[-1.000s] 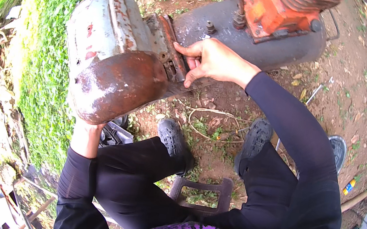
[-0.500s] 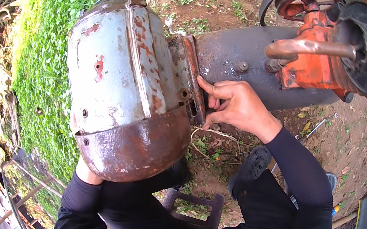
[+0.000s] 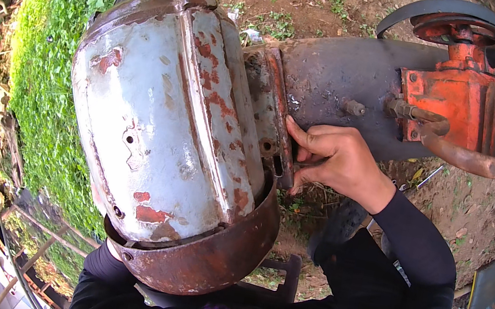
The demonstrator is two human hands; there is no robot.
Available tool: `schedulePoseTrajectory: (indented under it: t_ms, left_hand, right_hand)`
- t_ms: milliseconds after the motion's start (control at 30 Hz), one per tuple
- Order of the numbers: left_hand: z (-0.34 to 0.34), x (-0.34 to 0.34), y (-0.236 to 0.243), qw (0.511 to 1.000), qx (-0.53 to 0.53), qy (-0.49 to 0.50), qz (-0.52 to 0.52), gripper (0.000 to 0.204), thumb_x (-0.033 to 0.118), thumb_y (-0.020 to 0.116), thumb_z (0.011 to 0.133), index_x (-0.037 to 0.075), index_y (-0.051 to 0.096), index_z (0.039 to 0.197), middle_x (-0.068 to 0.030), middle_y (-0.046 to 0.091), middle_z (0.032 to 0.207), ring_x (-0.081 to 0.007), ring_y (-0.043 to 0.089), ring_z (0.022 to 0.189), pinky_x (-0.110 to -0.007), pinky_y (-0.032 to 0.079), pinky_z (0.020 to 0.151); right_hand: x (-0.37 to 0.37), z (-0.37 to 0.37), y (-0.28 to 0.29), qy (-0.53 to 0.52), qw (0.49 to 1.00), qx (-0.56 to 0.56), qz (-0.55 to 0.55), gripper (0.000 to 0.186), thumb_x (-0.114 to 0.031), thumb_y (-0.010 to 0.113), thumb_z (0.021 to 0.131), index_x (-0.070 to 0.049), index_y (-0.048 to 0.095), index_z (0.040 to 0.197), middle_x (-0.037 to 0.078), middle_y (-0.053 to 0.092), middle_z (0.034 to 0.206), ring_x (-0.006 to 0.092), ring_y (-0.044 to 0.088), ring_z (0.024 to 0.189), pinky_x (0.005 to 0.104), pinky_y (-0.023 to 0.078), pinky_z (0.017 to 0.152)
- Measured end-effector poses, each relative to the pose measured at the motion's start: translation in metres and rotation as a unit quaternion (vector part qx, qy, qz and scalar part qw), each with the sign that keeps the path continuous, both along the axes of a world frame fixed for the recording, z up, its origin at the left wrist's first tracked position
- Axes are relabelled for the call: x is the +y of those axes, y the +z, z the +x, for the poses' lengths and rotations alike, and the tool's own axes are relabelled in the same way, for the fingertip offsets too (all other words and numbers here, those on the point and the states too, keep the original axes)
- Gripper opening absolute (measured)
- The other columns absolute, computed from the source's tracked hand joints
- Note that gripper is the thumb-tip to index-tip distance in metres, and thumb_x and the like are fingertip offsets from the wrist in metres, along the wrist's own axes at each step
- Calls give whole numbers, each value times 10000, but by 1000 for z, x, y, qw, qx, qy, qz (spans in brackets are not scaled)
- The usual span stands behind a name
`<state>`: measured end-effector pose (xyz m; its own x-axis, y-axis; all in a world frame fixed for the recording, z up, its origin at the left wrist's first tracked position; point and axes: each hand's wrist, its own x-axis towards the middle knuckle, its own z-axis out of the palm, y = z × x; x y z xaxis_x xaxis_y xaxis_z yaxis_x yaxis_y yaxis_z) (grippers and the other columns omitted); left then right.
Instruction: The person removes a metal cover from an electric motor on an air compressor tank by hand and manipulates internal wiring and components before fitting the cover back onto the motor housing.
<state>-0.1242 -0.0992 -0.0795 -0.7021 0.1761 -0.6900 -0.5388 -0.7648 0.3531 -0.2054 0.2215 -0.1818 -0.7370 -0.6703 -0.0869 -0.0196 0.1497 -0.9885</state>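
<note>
A large electric motor (image 3: 156, 113) with worn silver-grey paint and red patches fills the left-centre of the head view. Around its near end runs a rusty brown end cover (image 3: 203, 265). Along the motor's right side is a rusty mounting bracket (image 3: 277, 104) with slots. My right hand (image 3: 347, 165) grips that bracket's near end, thumb and fingers closed on its edge. Behind the motor's lower left side is my left hand (image 3: 100, 194); only a sliver of skin shows, and its fingers are hidden.
Right of the motor lies a dark cylindrical tank (image 3: 340, 72) carrying an orange-red compressor pump (image 3: 450, 100) with a copper pipe (image 3: 482, 158) and a black-rimmed pulley (image 3: 450, 21). A dark plastic stool (image 3: 289, 279) is partly hidden below. Grass (image 3: 54, 96) borders the left.
The motor has tilted and looks bigger, and a gap now shows inside its rusty end cover. My right hand has kept its grip on the bracket. The tank and pump appear at a shifted angle.
</note>
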Motion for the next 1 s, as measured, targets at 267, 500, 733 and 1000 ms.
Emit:
schedulePoseTrajectory:
  t_ms: [267,500,733,1000]
  left_hand:
    - [-5,1,-3,1000,-9,-8,9,573,426,367,1016,20,433,1415,-206,550,1336,-366,581,1170,-510,518,958]
    - [-4,3,2,1000,-5,-5,1,577,431,364,1015,21,434,1414,-207,552,1335,-370,581,1168,-513,517,959]
    - [-10,10,2,1000,11,-14,-3,581,437,361,1014,21,435,1413,-208,553,1334,-374,582,1167,-517,516,959]
    - [-5,18,13,1000,17,-13,-17,585,443,358,1014,22,436,1413,-209,554,1332,-379,582,1166,-521,514,960]
  right_hand:
    - [-11,5,5,1,1000,31,1,833,-85,833,631,-42,502,1394,130,545,751,279,573,660,372,490,622]
    - [-4,7,16,23,999,24,37,881,-184,859,641,0,464,1407,138,536,800,300,585,741,409,480,685]
    - [-13,18,30,-81,989,98,72,1015,-184,898,564,43,411,1425,160,473,1101,320,544,945,378,477,852]
    - [-18,20,18,-98,979,176,42,894,-180,856,603,89,448,1352,205,447,1266,389,539,1159,422,487,962]
